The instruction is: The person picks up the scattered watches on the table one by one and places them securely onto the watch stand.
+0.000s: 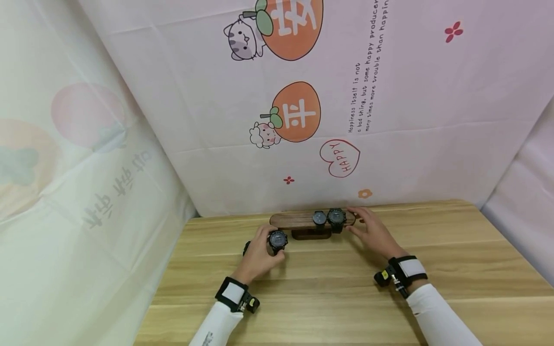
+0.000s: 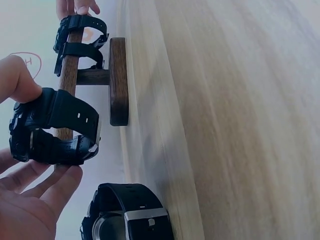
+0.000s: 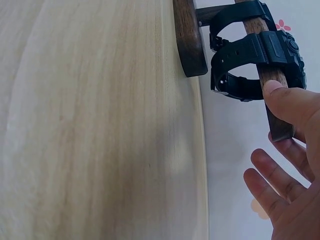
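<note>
My left hand [image 1: 256, 257] grips a black wristwatch [image 1: 278, 240], its buckled strap forming a loop, at the left end of the dark wooden watch stand [image 1: 292, 221]. In the left wrist view, thumb and fingers hold this watch [image 2: 75, 112] from opposite sides, and the stand's bar [image 2: 69, 75] shows behind and through the loop. My right hand [image 1: 376, 236] pinches the bar's right end, thumb on the near side in the right wrist view. Close to that hand, a larger black watch [image 1: 336, 218] and a smaller dark one [image 1: 319, 218] hang around the bar.
Another black watch [image 2: 140, 212] stands on the wooden table [image 1: 329, 298], left of my left hand and partly hidden by it in the head view. The stand's base [image 1: 311, 234] rests near the table's back edge, before a printed white cloth [image 1: 411, 158].
</note>
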Demonstrator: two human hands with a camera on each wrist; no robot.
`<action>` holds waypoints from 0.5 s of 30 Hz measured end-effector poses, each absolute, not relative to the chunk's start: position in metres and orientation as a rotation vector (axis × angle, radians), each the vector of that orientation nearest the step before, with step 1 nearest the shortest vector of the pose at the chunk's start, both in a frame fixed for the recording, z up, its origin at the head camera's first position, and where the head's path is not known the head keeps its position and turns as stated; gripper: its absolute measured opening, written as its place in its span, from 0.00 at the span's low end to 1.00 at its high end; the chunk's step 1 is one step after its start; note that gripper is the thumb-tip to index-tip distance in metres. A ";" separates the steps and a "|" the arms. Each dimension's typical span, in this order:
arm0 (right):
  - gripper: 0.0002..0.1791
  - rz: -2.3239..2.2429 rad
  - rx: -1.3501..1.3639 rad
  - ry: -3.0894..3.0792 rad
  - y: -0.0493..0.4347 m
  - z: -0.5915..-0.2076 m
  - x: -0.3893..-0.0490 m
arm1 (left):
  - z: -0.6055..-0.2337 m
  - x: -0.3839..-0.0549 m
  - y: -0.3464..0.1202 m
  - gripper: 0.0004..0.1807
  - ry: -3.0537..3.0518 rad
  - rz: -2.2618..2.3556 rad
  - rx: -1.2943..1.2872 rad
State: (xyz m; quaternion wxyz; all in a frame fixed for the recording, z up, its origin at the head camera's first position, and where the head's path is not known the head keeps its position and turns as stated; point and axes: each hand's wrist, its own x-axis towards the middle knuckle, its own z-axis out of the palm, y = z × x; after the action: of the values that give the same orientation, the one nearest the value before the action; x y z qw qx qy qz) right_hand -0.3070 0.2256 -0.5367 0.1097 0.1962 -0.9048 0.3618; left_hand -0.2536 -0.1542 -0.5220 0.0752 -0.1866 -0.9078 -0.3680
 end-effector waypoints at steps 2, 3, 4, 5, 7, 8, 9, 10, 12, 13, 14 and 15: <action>0.34 1.057 0.580 -2.650 0.226 -0.536 -0.307 | -0.522 -0.255 -0.155 0.37 -2.707 -1.096 -0.565; 0.34 1.056 0.579 -2.645 0.226 -0.536 -0.307 | -0.522 -0.255 -0.155 0.36 -2.697 -1.095 -0.571; 0.33 1.051 0.581 -2.642 0.226 -0.536 -0.307 | -0.522 -0.255 -0.155 0.37 -2.693 -1.092 -0.573; 0.33 1.045 0.579 -2.639 0.226 -0.536 -0.306 | -0.523 -0.255 -0.155 0.37 -2.690 -1.087 -0.575; 0.33 1.041 0.576 -2.636 0.226 -0.536 -0.306 | -0.523 -0.255 -0.156 0.36 -2.681 -1.077 -0.580; 0.33 1.037 0.576 -2.637 0.226 -0.536 -0.306 | -0.523 -0.255 -0.156 0.37 -2.675 -1.077 -0.580; 0.33 1.040 0.577 -2.637 0.226 -0.536 -0.306 | -0.523 -0.255 -0.156 0.37 -2.665 -1.076 -0.582; 0.33 1.038 0.580 -2.637 0.226 -0.536 -0.306 | -0.523 -0.255 -0.157 0.37 -2.660 -1.082 -0.577; 0.33 1.042 0.584 -2.630 0.226 -0.536 -0.306 | -0.523 -0.255 -0.158 0.37 -2.648 -1.102 -0.566; 0.33 1.045 0.586 -2.626 0.226 -0.536 -0.306 | -0.523 -0.255 -0.158 0.37 -2.645 -1.113 -0.561; 0.32 1.048 0.589 -2.625 0.226 -0.536 -0.306 | -0.522 -0.255 -0.159 0.37 -2.640 -1.128 -0.555; 0.32 1.051 0.591 -2.620 0.226 -0.537 -0.306 | -0.522 -0.255 -0.160 0.37 -2.634 -1.139 -0.552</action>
State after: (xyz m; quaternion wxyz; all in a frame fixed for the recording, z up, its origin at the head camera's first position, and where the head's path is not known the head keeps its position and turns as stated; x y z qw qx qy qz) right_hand -0.3063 0.2261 -0.5366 0.1283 0.2032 -0.9010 0.3613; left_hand -0.2546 -0.1595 -0.5219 0.1093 -0.1879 -0.8959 -0.3875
